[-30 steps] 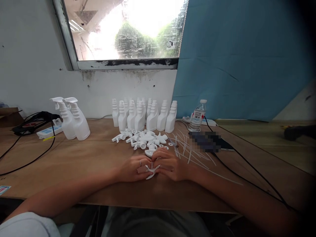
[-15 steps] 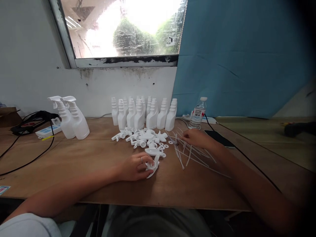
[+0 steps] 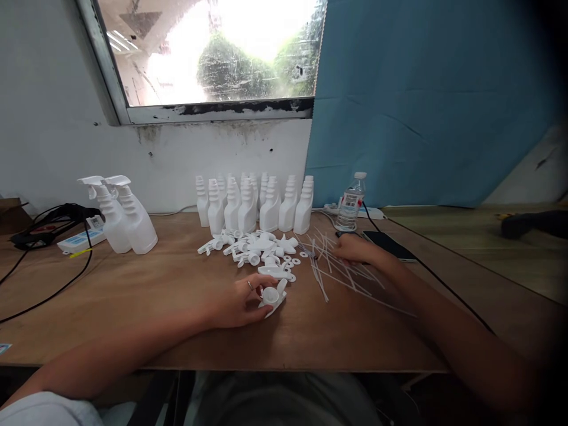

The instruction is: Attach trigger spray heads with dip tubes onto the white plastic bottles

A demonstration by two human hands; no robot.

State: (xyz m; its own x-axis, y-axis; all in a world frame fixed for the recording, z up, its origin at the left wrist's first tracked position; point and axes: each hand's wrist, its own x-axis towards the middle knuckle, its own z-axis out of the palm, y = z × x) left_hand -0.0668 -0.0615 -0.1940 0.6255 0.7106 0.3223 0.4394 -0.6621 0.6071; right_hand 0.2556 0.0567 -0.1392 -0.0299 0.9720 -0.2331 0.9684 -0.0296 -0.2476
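A white spray trigger head (image 3: 271,296) lies on the table, held between the thumb and fingers of my left hand (image 3: 242,300), its round collar facing up. My right hand (image 3: 355,248) is over the scattered thin white dip tubes (image 3: 326,284), its fingers curled down and pressed together. Whatever they grip is hidden from view. A small dark piece shows just behind that hand. Beyond my left hand spreads a pile of loose white trigger heads (image 3: 255,245), with several white ring washers (image 3: 293,261) at its right edge.
White bottles (image 3: 270,212) without heads stand in rows by the wall. Two bottles fitted with trigger heads (image 3: 137,222) stand at left, near a power strip (image 3: 80,238) and black cables. A clear water bottle (image 3: 351,204) and a dark phone (image 3: 389,245) are at right.
My left fingers have loosened and drawn back from over the trigger head's collar, uncovering it. My right hand has shifted slightly right and down over the tubes. The camera view has turned slightly.
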